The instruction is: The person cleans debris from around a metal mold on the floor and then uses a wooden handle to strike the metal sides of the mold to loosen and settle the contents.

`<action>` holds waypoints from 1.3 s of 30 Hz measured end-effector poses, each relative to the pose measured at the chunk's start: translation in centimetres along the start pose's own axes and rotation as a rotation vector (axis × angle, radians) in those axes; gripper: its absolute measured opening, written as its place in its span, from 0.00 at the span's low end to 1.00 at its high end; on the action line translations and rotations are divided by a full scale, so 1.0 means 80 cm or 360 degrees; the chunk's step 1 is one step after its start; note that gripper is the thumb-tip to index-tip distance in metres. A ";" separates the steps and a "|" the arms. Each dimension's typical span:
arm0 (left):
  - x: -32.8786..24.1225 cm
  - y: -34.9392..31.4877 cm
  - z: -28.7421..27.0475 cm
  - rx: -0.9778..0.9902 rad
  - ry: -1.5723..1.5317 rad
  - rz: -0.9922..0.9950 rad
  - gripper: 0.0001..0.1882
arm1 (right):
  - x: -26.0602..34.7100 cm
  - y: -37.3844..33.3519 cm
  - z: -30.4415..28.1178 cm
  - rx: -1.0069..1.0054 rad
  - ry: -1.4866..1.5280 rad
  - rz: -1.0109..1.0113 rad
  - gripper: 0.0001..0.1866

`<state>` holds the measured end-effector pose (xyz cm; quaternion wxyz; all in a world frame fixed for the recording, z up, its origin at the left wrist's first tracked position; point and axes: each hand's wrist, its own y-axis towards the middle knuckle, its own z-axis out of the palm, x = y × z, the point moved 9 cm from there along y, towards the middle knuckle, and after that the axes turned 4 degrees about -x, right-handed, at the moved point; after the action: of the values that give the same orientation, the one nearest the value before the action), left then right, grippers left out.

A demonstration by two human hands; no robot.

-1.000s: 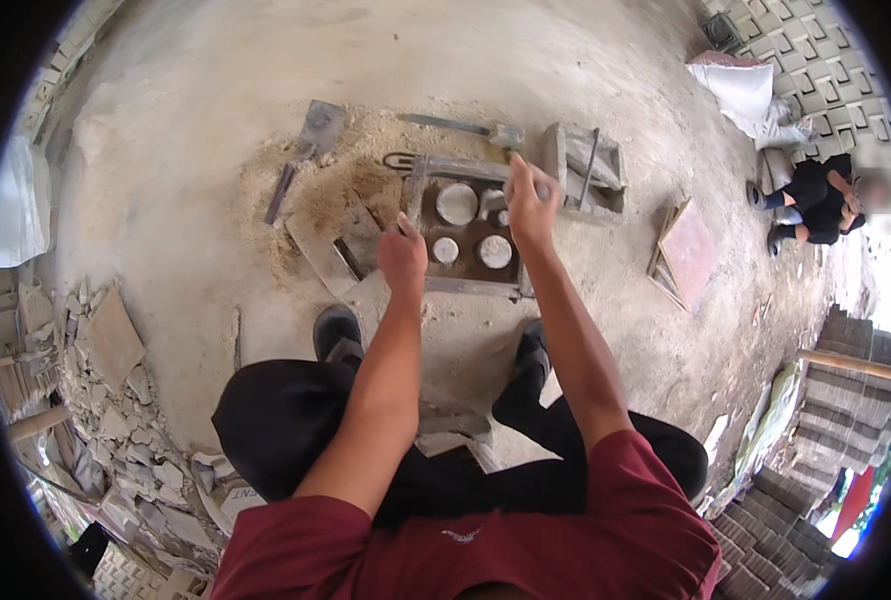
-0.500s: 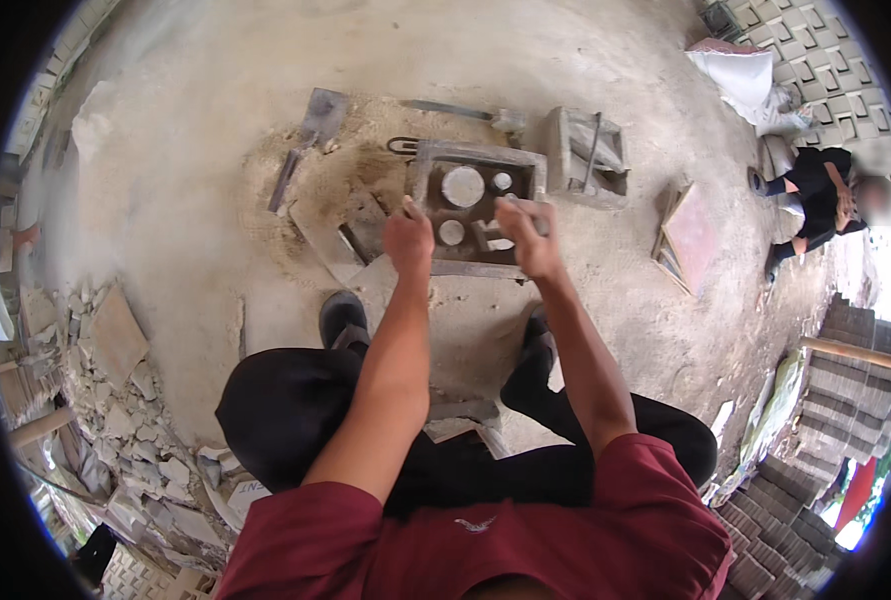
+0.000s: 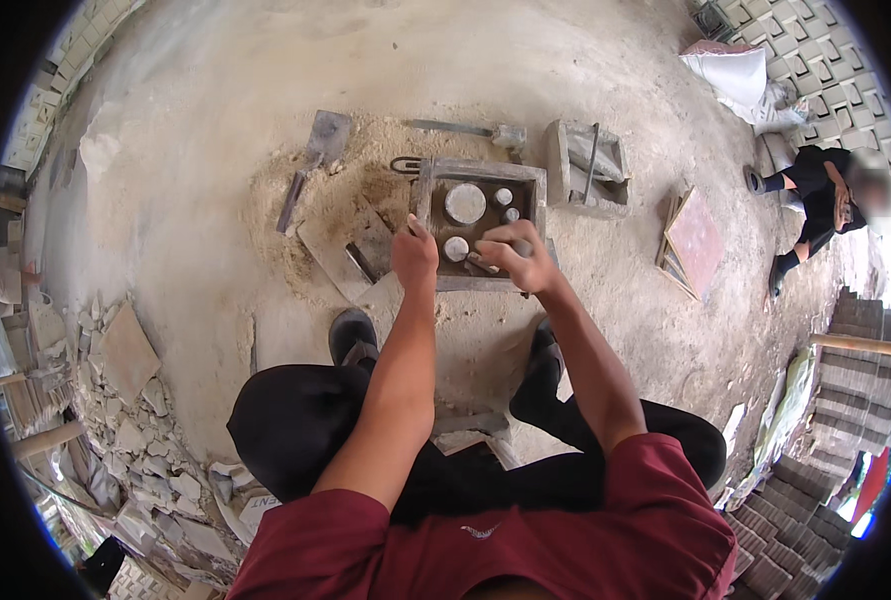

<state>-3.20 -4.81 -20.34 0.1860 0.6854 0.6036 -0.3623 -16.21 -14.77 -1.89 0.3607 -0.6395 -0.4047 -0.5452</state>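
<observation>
A rectangular wooden frame [image 3: 480, 168] lies on the ground in front of me. Within it stand round pale pieces: a large disc [image 3: 465, 204], a medium disc [image 3: 455, 249] and small ones such as this upper right disc [image 3: 503, 197]. My left hand [image 3: 415, 255] is closed around the frame's left side, thumb on top. Over the frame's lower right part, my right hand [image 3: 523, 260] has its fingers bent together beside the medium disc. Something small seems pinched at its fingertips, but its kind is hidden.
Left of the frame lie a trowel [image 3: 327, 138] and a flat board [image 3: 335, 250] amid loose sand. A long-handled hammer [image 3: 510, 135] lies behind it. A box with a metal bar [image 3: 587, 165] and pinkish boards [image 3: 695, 240] are to the right. Another person [image 3: 820, 195] sits at far right.
My right hand has shifted slightly left and nearer to me within the frame, uncovering a small round piece. My left hand keeps its place on the frame's side. The view has tilted slightly.
</observation>
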 end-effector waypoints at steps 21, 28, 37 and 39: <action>-0.010 -0.005 0.007 -0.0032 -0.0015 0.0037 0.30 | -0.037 -0.042 -0.079 -0.0357 0.0326 -0.0068 0.20; -0.022 -0.010 0.004 -0.0043 0.0047 0.0096 0.30 | 0.045 -0.051 -0.136 -0.0811 0.0912 -0.0413 0.22; -0.049 0.011 0.009 -0.0268 0.0335 0.0389 0.19 | 0.090 -0.009 -0.219 -0.1482 -0.0022 -0.0018 0.26; -0.111 -0.007 -0.013 -0.0631 0.0121 0.0908 0.17 | 0.083 -0.007 -0.239 -0.1437 -0.0425 0.0263 0.27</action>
<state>-3.50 -10.13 -13.15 0.3867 0.7901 0.4529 -0.1455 -23.94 -30.97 7.50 0.0340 -0.8267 -0.1179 -0.5491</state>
